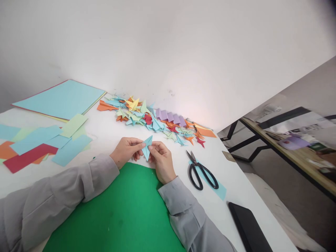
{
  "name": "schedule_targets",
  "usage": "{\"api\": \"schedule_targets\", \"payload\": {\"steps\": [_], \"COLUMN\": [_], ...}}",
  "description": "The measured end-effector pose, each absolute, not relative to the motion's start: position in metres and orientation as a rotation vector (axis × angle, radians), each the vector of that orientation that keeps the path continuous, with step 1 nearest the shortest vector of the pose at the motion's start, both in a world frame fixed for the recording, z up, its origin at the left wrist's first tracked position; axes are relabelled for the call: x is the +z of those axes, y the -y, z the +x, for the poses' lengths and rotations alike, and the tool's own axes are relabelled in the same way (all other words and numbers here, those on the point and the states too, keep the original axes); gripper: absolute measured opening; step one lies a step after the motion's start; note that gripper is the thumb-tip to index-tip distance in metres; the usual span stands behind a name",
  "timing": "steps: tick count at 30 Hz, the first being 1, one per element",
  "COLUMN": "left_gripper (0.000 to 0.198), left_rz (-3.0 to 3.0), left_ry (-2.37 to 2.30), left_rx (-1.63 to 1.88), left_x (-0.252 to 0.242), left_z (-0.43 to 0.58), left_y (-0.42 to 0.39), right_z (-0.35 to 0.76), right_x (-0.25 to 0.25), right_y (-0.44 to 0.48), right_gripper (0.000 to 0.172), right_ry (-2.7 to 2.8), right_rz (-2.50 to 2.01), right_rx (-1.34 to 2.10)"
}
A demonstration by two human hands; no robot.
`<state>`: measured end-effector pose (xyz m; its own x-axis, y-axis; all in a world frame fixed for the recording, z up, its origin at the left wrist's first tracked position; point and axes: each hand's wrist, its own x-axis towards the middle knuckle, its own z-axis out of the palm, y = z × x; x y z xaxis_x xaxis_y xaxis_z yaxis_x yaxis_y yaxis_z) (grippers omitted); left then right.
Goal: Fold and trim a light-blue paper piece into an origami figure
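Observation:
A small folded piece of light blue paper, pointed at top and bottom with a crease down its middle, is held up between both hands. My left hand pinches its left edge between thumb and fingers. On the opposite edge, my right hand grips it with the thumb pressed on the front. Both hands are just above the far edge of a green mat. Behind them lies a heap of folded paper pieces in blue, green, orange, red, yellow and purple.
Black-handled scissors rest on a blue paper strip at right, with a black phone-like object nearer. Loose coloured paper strips overlap at left, below a stack of large sheets. A wall borders the white table.

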<state>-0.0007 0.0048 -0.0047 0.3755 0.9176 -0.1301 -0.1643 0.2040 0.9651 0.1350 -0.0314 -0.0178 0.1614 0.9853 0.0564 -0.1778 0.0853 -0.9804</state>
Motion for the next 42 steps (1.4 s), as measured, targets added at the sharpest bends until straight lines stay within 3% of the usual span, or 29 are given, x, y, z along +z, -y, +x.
{"api": "schedule_targets", "payload": {"steps": [8,18,37,42], "left_gripper": [0.026,0.044,0.022,0.026], "left_rz": [1.056,1.179,1.157,1.143], "left_ry": [-0.776,-0.807,-0.816,-0.859], "left_rx": [0.930,0.927,1.025,1.000], "left_x": [-0.0040,-0.0008,-0.0032,-0.0050], "left_z": [-0.0023,-0.0015,0.0004,-0.0001], "left_y": [-0.0050,-0.0019,-0.0028,-0.0034], "right_z": [0.1350,0.1354,0.1340,0.1335], "right_x": [-0.0181,-0.0212,-0.0192,-0.0205], "right_y": [0.0312,0.0307,0.0302,0.0301], "right_gripper": [0.030,0.031,0.028,0.026], "right_ry": [0.948,0.929,0.901,0.900], "right_rz": [-1.164,-1.128,-1.127,-1.144], "right_rx": [1.079,1.070,1.017,1.011]}}
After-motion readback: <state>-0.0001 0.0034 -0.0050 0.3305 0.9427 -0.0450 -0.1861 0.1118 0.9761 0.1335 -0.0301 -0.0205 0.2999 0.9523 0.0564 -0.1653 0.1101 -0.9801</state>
